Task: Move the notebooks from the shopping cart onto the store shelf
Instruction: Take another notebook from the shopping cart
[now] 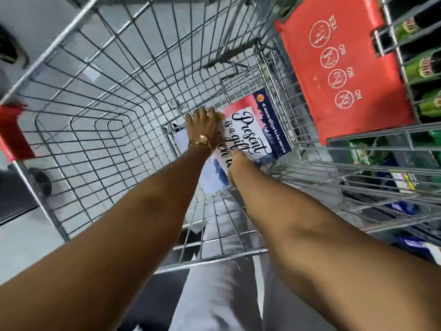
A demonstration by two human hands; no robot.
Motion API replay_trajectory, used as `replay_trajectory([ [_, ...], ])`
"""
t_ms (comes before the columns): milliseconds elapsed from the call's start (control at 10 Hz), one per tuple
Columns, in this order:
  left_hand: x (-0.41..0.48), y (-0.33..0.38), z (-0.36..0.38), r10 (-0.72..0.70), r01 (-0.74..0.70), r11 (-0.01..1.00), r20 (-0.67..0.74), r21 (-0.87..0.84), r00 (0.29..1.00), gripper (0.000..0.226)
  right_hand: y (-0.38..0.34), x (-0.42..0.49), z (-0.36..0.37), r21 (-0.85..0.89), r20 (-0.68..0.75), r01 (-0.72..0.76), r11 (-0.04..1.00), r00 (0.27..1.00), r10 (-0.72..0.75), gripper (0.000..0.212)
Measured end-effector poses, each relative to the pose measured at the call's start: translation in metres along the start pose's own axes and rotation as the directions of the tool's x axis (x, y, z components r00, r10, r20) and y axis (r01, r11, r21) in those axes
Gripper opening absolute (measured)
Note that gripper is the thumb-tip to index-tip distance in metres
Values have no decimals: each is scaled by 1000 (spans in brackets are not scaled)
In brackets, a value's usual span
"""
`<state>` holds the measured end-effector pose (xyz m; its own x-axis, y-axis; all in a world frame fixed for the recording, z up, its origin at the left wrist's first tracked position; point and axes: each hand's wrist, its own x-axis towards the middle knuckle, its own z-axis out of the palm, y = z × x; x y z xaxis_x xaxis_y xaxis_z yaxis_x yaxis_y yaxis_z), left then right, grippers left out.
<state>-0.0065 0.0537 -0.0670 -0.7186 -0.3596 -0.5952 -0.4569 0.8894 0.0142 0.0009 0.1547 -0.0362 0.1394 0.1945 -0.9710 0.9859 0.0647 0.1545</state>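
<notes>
Head view, looking down into a wire shopping cart. Both bare arms reach in toward the far right corner of the basket.

Notebook: lies inside the cart, low against the right-hand wire wall, cover facing up. Cover is white with black script reading "Present is a gift", a red band along one edge and a dark blue strip along another. Beneath and beside it, pale sheets or covers of further notebooks show; their number cannot be told.

Left hand: back of hand toward the camera, fingers curled over the left edge of the top notebook and touching it. A gold-coloured watch sits on the wrist. Fingertips are tucked out of sight, so how firm the hold is cannot be told.

Right hand: rests at the near edge of the same notebook, partly under or against the cover. Most fingers are hidden by the wrist and the book; finger spread cannot be told.

Surroundings: red plastic child-seat flap with round pictograms on the cart's right side; red handle cap at left. Green bottles stand on a shelf beyond the cart at right. Grey trouser leg below the basket
</notes>
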Motion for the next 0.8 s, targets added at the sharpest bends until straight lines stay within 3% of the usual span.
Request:
replay_trajectory([
  [100, 16, -9, -20, 47, -40, 996, 83, -83, 995, 70, -1, -14, -10, -57, 46, -33, 998, 998, 36, 45],
  [200, 15, -12, -52, 178, -122, 952, 184, -279, 967, 64, -13, -39, -9, -52, 40, 148, 988, 988, -147, 44],
  [300, -4, -16, -73, 187, -129, 921, 125, -366, 974, 69, -20, -67, -7, -52, 93, 276, 960, 958, -270, 40],
  [400, -43, -22, -118, 128, -127, 907, -25, -402, 991, 67, -44, -35, -4, 106, 135, 261, 959, 952, -274, 33],
  [500, -71, -27, -156, 76, -135, 873, -142, -469, 987, 66, -52, -45, -16, 111, 160, 388, 915, 902, -401, 53],
  [600, -116, -29, -214, 89, -263, 632, -269, -729, 959, 66, -56, -84, -49, 137, 86, 645, 752, 749, -657, 77],
  [700, -147, -26, -252, 64, -333, 415, -338, -847, 939, 48, -33, -192, -91, 171, 13, 827, 535, 541, -841, 41],
  [800, -188, -5, -305, 42, -473, 172, -473, -864, 880, 37, -13, -285, -157, 212, 89, 963, 169, 154, -984, 61],
])
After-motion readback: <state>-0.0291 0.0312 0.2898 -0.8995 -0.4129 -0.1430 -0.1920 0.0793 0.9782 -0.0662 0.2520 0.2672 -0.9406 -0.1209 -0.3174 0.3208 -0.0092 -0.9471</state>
